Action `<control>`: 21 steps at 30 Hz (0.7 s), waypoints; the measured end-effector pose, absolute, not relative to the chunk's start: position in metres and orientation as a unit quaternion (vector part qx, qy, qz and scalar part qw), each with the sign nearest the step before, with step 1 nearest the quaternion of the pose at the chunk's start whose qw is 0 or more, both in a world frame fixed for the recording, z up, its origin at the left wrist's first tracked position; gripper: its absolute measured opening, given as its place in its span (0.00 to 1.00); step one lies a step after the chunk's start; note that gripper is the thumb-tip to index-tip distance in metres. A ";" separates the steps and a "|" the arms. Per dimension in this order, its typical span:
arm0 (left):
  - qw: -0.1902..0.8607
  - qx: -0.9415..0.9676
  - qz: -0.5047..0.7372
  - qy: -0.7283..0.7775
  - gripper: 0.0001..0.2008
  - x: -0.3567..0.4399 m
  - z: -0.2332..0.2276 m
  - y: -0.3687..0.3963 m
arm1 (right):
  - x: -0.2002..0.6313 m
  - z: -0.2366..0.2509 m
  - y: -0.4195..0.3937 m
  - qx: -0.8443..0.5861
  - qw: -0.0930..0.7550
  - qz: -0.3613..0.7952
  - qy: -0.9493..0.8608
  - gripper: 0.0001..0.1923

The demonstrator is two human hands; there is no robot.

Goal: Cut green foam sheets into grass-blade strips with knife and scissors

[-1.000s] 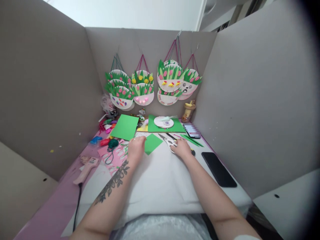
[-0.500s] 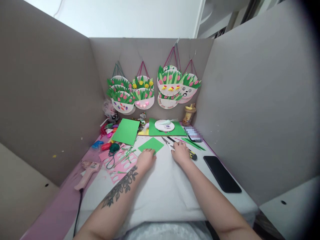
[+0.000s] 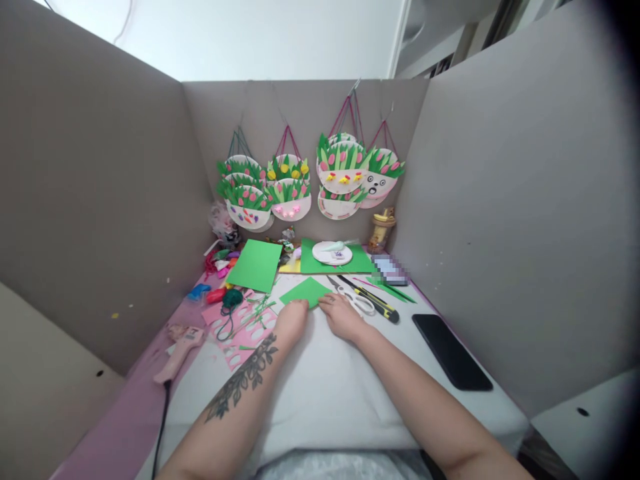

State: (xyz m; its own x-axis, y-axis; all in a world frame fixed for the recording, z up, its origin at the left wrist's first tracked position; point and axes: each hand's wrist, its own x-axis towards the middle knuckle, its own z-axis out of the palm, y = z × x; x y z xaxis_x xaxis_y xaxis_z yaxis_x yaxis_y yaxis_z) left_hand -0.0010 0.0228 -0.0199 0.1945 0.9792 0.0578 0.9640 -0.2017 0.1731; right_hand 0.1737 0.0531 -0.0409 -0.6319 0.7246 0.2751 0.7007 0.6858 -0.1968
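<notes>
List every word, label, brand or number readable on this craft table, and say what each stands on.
None can be read.
Small white plate: a purplish mark, too small to tell.
Pixelated object near the scissors: blurred out.
Black phone: screen dark, no text.
Glue gun: any marking too small to read.

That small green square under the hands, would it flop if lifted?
Probably. The green paper square lies flat and thin on the white sheet, so it likely bends and weighs little. Both the left hand and right hand touch its near edge; it might slide easily.
</notes>
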 end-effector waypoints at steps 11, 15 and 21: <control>0.036 0.754 0.054 0.653 0.15 -0.015 -0.004 0.018 | 0.177 -0.049 0.056 -0.435 0.248 0.131 -0.856 0.16; 0.040 0.757 0.059 0.650 0.16 -0.018 -0.005 0.019 | 0.181 -0.053 0.062 -0.462 0.260 0.124 -0.839 0.17; 0.048 0.761 0.076 0.642 0.17 -0.022 -0.008 0.019 | 0.181 -0.051 0.063 -0.445 0.239 0.091 -0.859 0.07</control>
